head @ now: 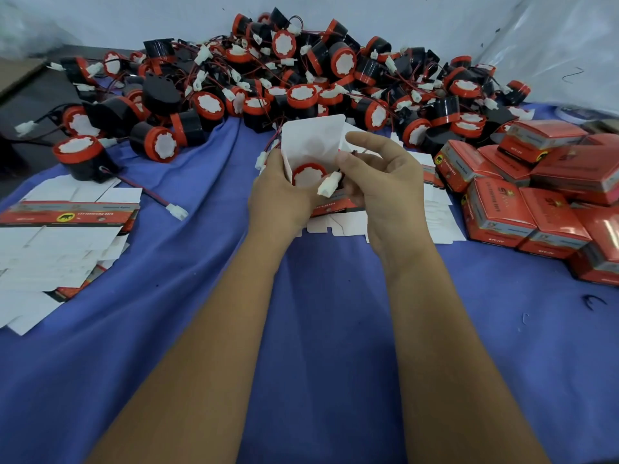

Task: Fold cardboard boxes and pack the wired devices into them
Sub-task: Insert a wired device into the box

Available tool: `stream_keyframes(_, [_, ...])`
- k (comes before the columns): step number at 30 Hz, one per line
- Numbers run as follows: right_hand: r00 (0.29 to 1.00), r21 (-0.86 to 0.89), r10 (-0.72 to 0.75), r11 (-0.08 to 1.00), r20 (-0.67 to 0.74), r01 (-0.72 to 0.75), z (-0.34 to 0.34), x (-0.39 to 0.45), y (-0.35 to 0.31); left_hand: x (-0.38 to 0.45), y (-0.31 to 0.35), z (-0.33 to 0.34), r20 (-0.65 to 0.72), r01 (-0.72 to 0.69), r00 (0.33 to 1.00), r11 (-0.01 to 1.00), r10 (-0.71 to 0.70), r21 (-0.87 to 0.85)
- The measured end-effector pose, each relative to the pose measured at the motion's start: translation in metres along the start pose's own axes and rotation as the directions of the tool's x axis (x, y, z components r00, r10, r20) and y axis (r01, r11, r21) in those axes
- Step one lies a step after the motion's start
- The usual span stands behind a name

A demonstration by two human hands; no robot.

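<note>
Cardboard box [330, 204], half folded, was held above the middle of the tabletop [318, 329], its open mouth turned up toward the camera and its white lid flap [313, 137] standing upright at the far side. Inside the mouth sat one wired device [308, 174], its round red-rimmed white face pointing up out of the box, so its long axis ran down into the box; its body was hidden. The left hand [281, 199] gripped the left wall of the box, fingers curled round it. The right hand [382, 185] cupped the right side, thumb and forefinger apart above the opening; whether it pinched the device's wire could not be told. A white connector [329, 185] lay across the near rim of the box between the two hands, and a second white plug [261, 159] showed just left of the flap. Behind the hands a heap of loose devices [301, 75] sprawled across the far tabletop, faces pointing every way, red wires tangled among them. On the left lay a stack of flat unfolded boxes [63, 239], white sides mostly up. On the right, closed red boxes [536, 195] were piled against one another, some tilted. A blue cloth [167, 346] covered the tabletop.
</note>
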State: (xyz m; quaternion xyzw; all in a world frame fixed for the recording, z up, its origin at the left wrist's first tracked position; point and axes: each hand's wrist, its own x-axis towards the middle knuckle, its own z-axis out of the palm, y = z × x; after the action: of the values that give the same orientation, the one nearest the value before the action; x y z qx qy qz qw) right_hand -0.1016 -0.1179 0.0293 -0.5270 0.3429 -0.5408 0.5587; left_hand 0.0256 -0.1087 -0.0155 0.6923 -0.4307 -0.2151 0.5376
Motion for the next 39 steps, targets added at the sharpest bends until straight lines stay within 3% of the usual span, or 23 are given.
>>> stream_keyframes(7, [0.99,-0.392,-0.113,0.917,-0.089,0.069,-0.006,0.002,0.006,-0.005,0.006,0.003,-0.047,0.057,0.997,0.981,-0.067,-0.185])
stream_keyframes(17, [0.991,-0.613,-0.126,0.787,-0.053,0.068,-0.012,0.007,0.012,-0.003,0.002,0.002,-0.053,0.063,0.996,0.979,-0.074,-0.194])
stream_keyframes(22, [0.993,-0.53,0.092,0.847,0.073,-0.039,-0.021,0.008,0.005,-0.006,0.004,0.003,0.001,0.08,0.997,0.983,-0.081,-0.165])
stream_keyframes(28, [0.93,-0.189,0.302,0.946,0.209,-0.264,-0.032,0.008,-0.007,-0.005,0.004,0.0,-0.002,0.052,0.999,0.979,-0.054,-0.197])
stream_keyframes(33, [0.984,-0.267,0.142,0.958,0.109,-0.109,-0.022,0.003,-0.005,-0.004,0.003,-0.002,0.035,0.018,0.999,0.984,-0.012,-0.176])
stream_keyframes(39, [0.995,-0.548,-0.102,0.833,-0.018,0.075,0.001,0.004,0.009,-0.004,0.002,-0.003,0.074,0.004,0.997,0.985,0.009,-0.17])
